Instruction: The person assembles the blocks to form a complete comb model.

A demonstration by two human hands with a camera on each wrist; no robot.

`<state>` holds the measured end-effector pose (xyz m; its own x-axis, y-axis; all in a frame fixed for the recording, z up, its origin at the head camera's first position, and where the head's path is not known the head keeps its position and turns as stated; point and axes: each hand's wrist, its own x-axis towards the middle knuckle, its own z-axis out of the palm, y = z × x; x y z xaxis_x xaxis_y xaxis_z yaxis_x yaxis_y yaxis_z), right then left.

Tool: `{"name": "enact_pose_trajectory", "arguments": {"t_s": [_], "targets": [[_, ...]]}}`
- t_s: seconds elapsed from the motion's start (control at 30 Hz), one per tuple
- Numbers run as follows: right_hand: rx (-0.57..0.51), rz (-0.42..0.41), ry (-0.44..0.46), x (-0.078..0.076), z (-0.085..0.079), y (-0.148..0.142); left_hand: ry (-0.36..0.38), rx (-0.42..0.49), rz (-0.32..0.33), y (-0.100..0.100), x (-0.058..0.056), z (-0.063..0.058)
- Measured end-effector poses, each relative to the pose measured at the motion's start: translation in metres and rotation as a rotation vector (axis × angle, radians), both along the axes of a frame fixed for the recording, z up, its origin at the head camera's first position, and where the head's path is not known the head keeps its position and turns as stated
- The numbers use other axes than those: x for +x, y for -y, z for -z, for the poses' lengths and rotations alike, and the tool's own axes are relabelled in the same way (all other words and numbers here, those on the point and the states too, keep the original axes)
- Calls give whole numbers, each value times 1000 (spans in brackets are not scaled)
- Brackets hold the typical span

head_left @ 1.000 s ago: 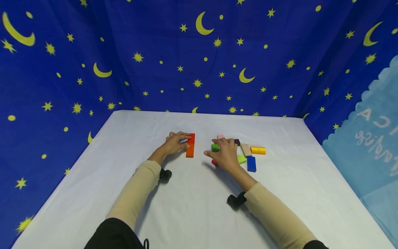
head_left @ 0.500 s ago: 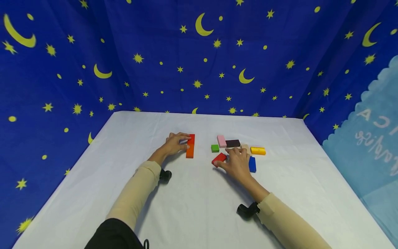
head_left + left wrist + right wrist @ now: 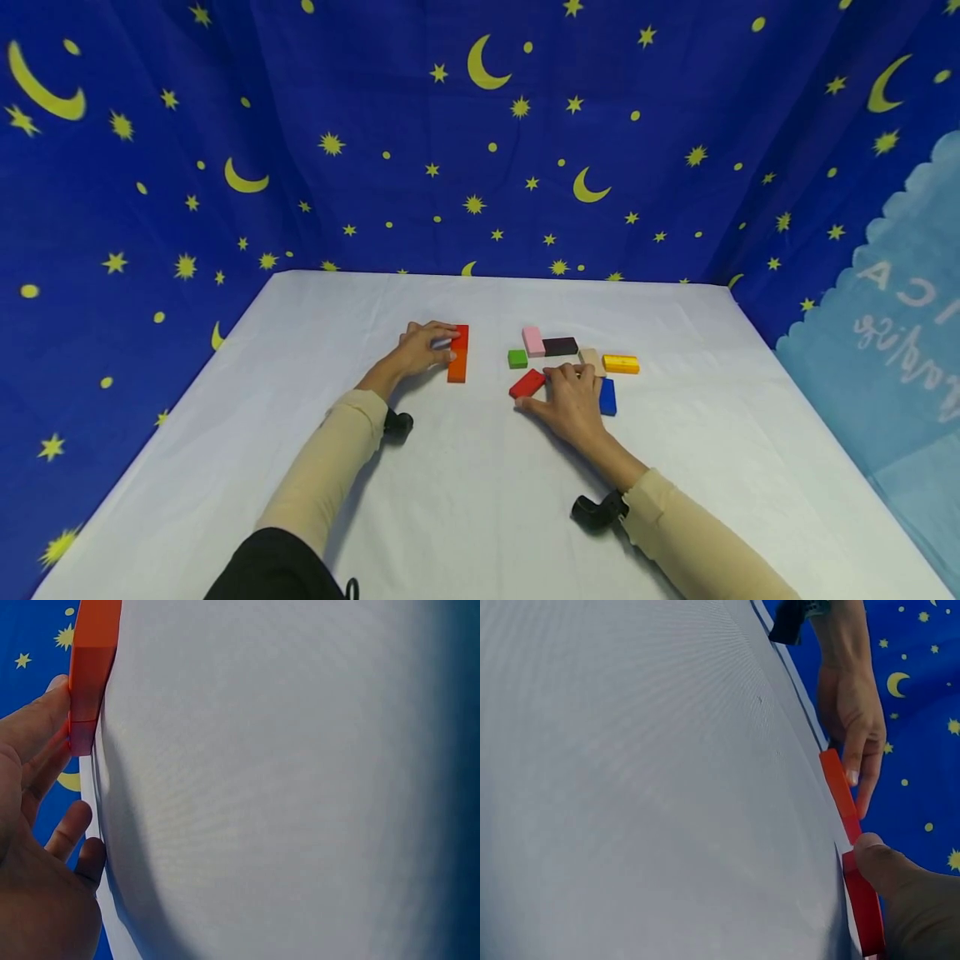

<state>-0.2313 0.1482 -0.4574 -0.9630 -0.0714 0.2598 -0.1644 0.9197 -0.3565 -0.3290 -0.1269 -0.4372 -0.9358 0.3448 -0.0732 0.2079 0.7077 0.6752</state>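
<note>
On the white table, a red block (image 3: 460,335) and an orange block (image 3: 457,368) stand end to end in a line. My left hand (image 3: 423,348) touches their left side, fingertips at the red one and thumb at the orange one, with fingers fairly straight. To the right lies another red block (image 3: 527,383), set at an angle. My right hand (image 3: 573,407) holds it at its ends, thumb at the near left end and fingertips at the right end. In the right wrist view the thumb (image 3: 874,859) overlaps one end of this red block (image 3: 864,907); the other fingers are hidden.
Around my right hand lie a green block (image 3: 517,359), a pink block (image 3: 533,342), a dark brown block (image 3: 560,347), a beige block (image 3: 592,360), a yellow block (image 3: 621,364) and a blue block (image 3: 607,397). A starry blue curtain (image 3: 390,100) borders the table.
My right hand has moved right and nearer, away from over the green block to the angled red block, and its fingers have lowered. It now covers the lime block. My left hand stays put.
</note>
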Motion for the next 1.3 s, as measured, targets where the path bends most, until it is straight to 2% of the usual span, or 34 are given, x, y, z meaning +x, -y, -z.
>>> {"name": "enact_pose_trajectory", "arguments": {"t_s": [0.37,0.63,0.97,1.3], "targets": [[-4,-17,-30,1,2,3,-13,17,8,0,1,2],[-68,-43,-6,2,-2,10,-17,3,11,-1,0,2],[-154,-230,62,-2,-3,32,-18,-3,9,0,2,-1],[-170,-371,73,-11,0,54,-55,-11,31,1,1,-1]]}}
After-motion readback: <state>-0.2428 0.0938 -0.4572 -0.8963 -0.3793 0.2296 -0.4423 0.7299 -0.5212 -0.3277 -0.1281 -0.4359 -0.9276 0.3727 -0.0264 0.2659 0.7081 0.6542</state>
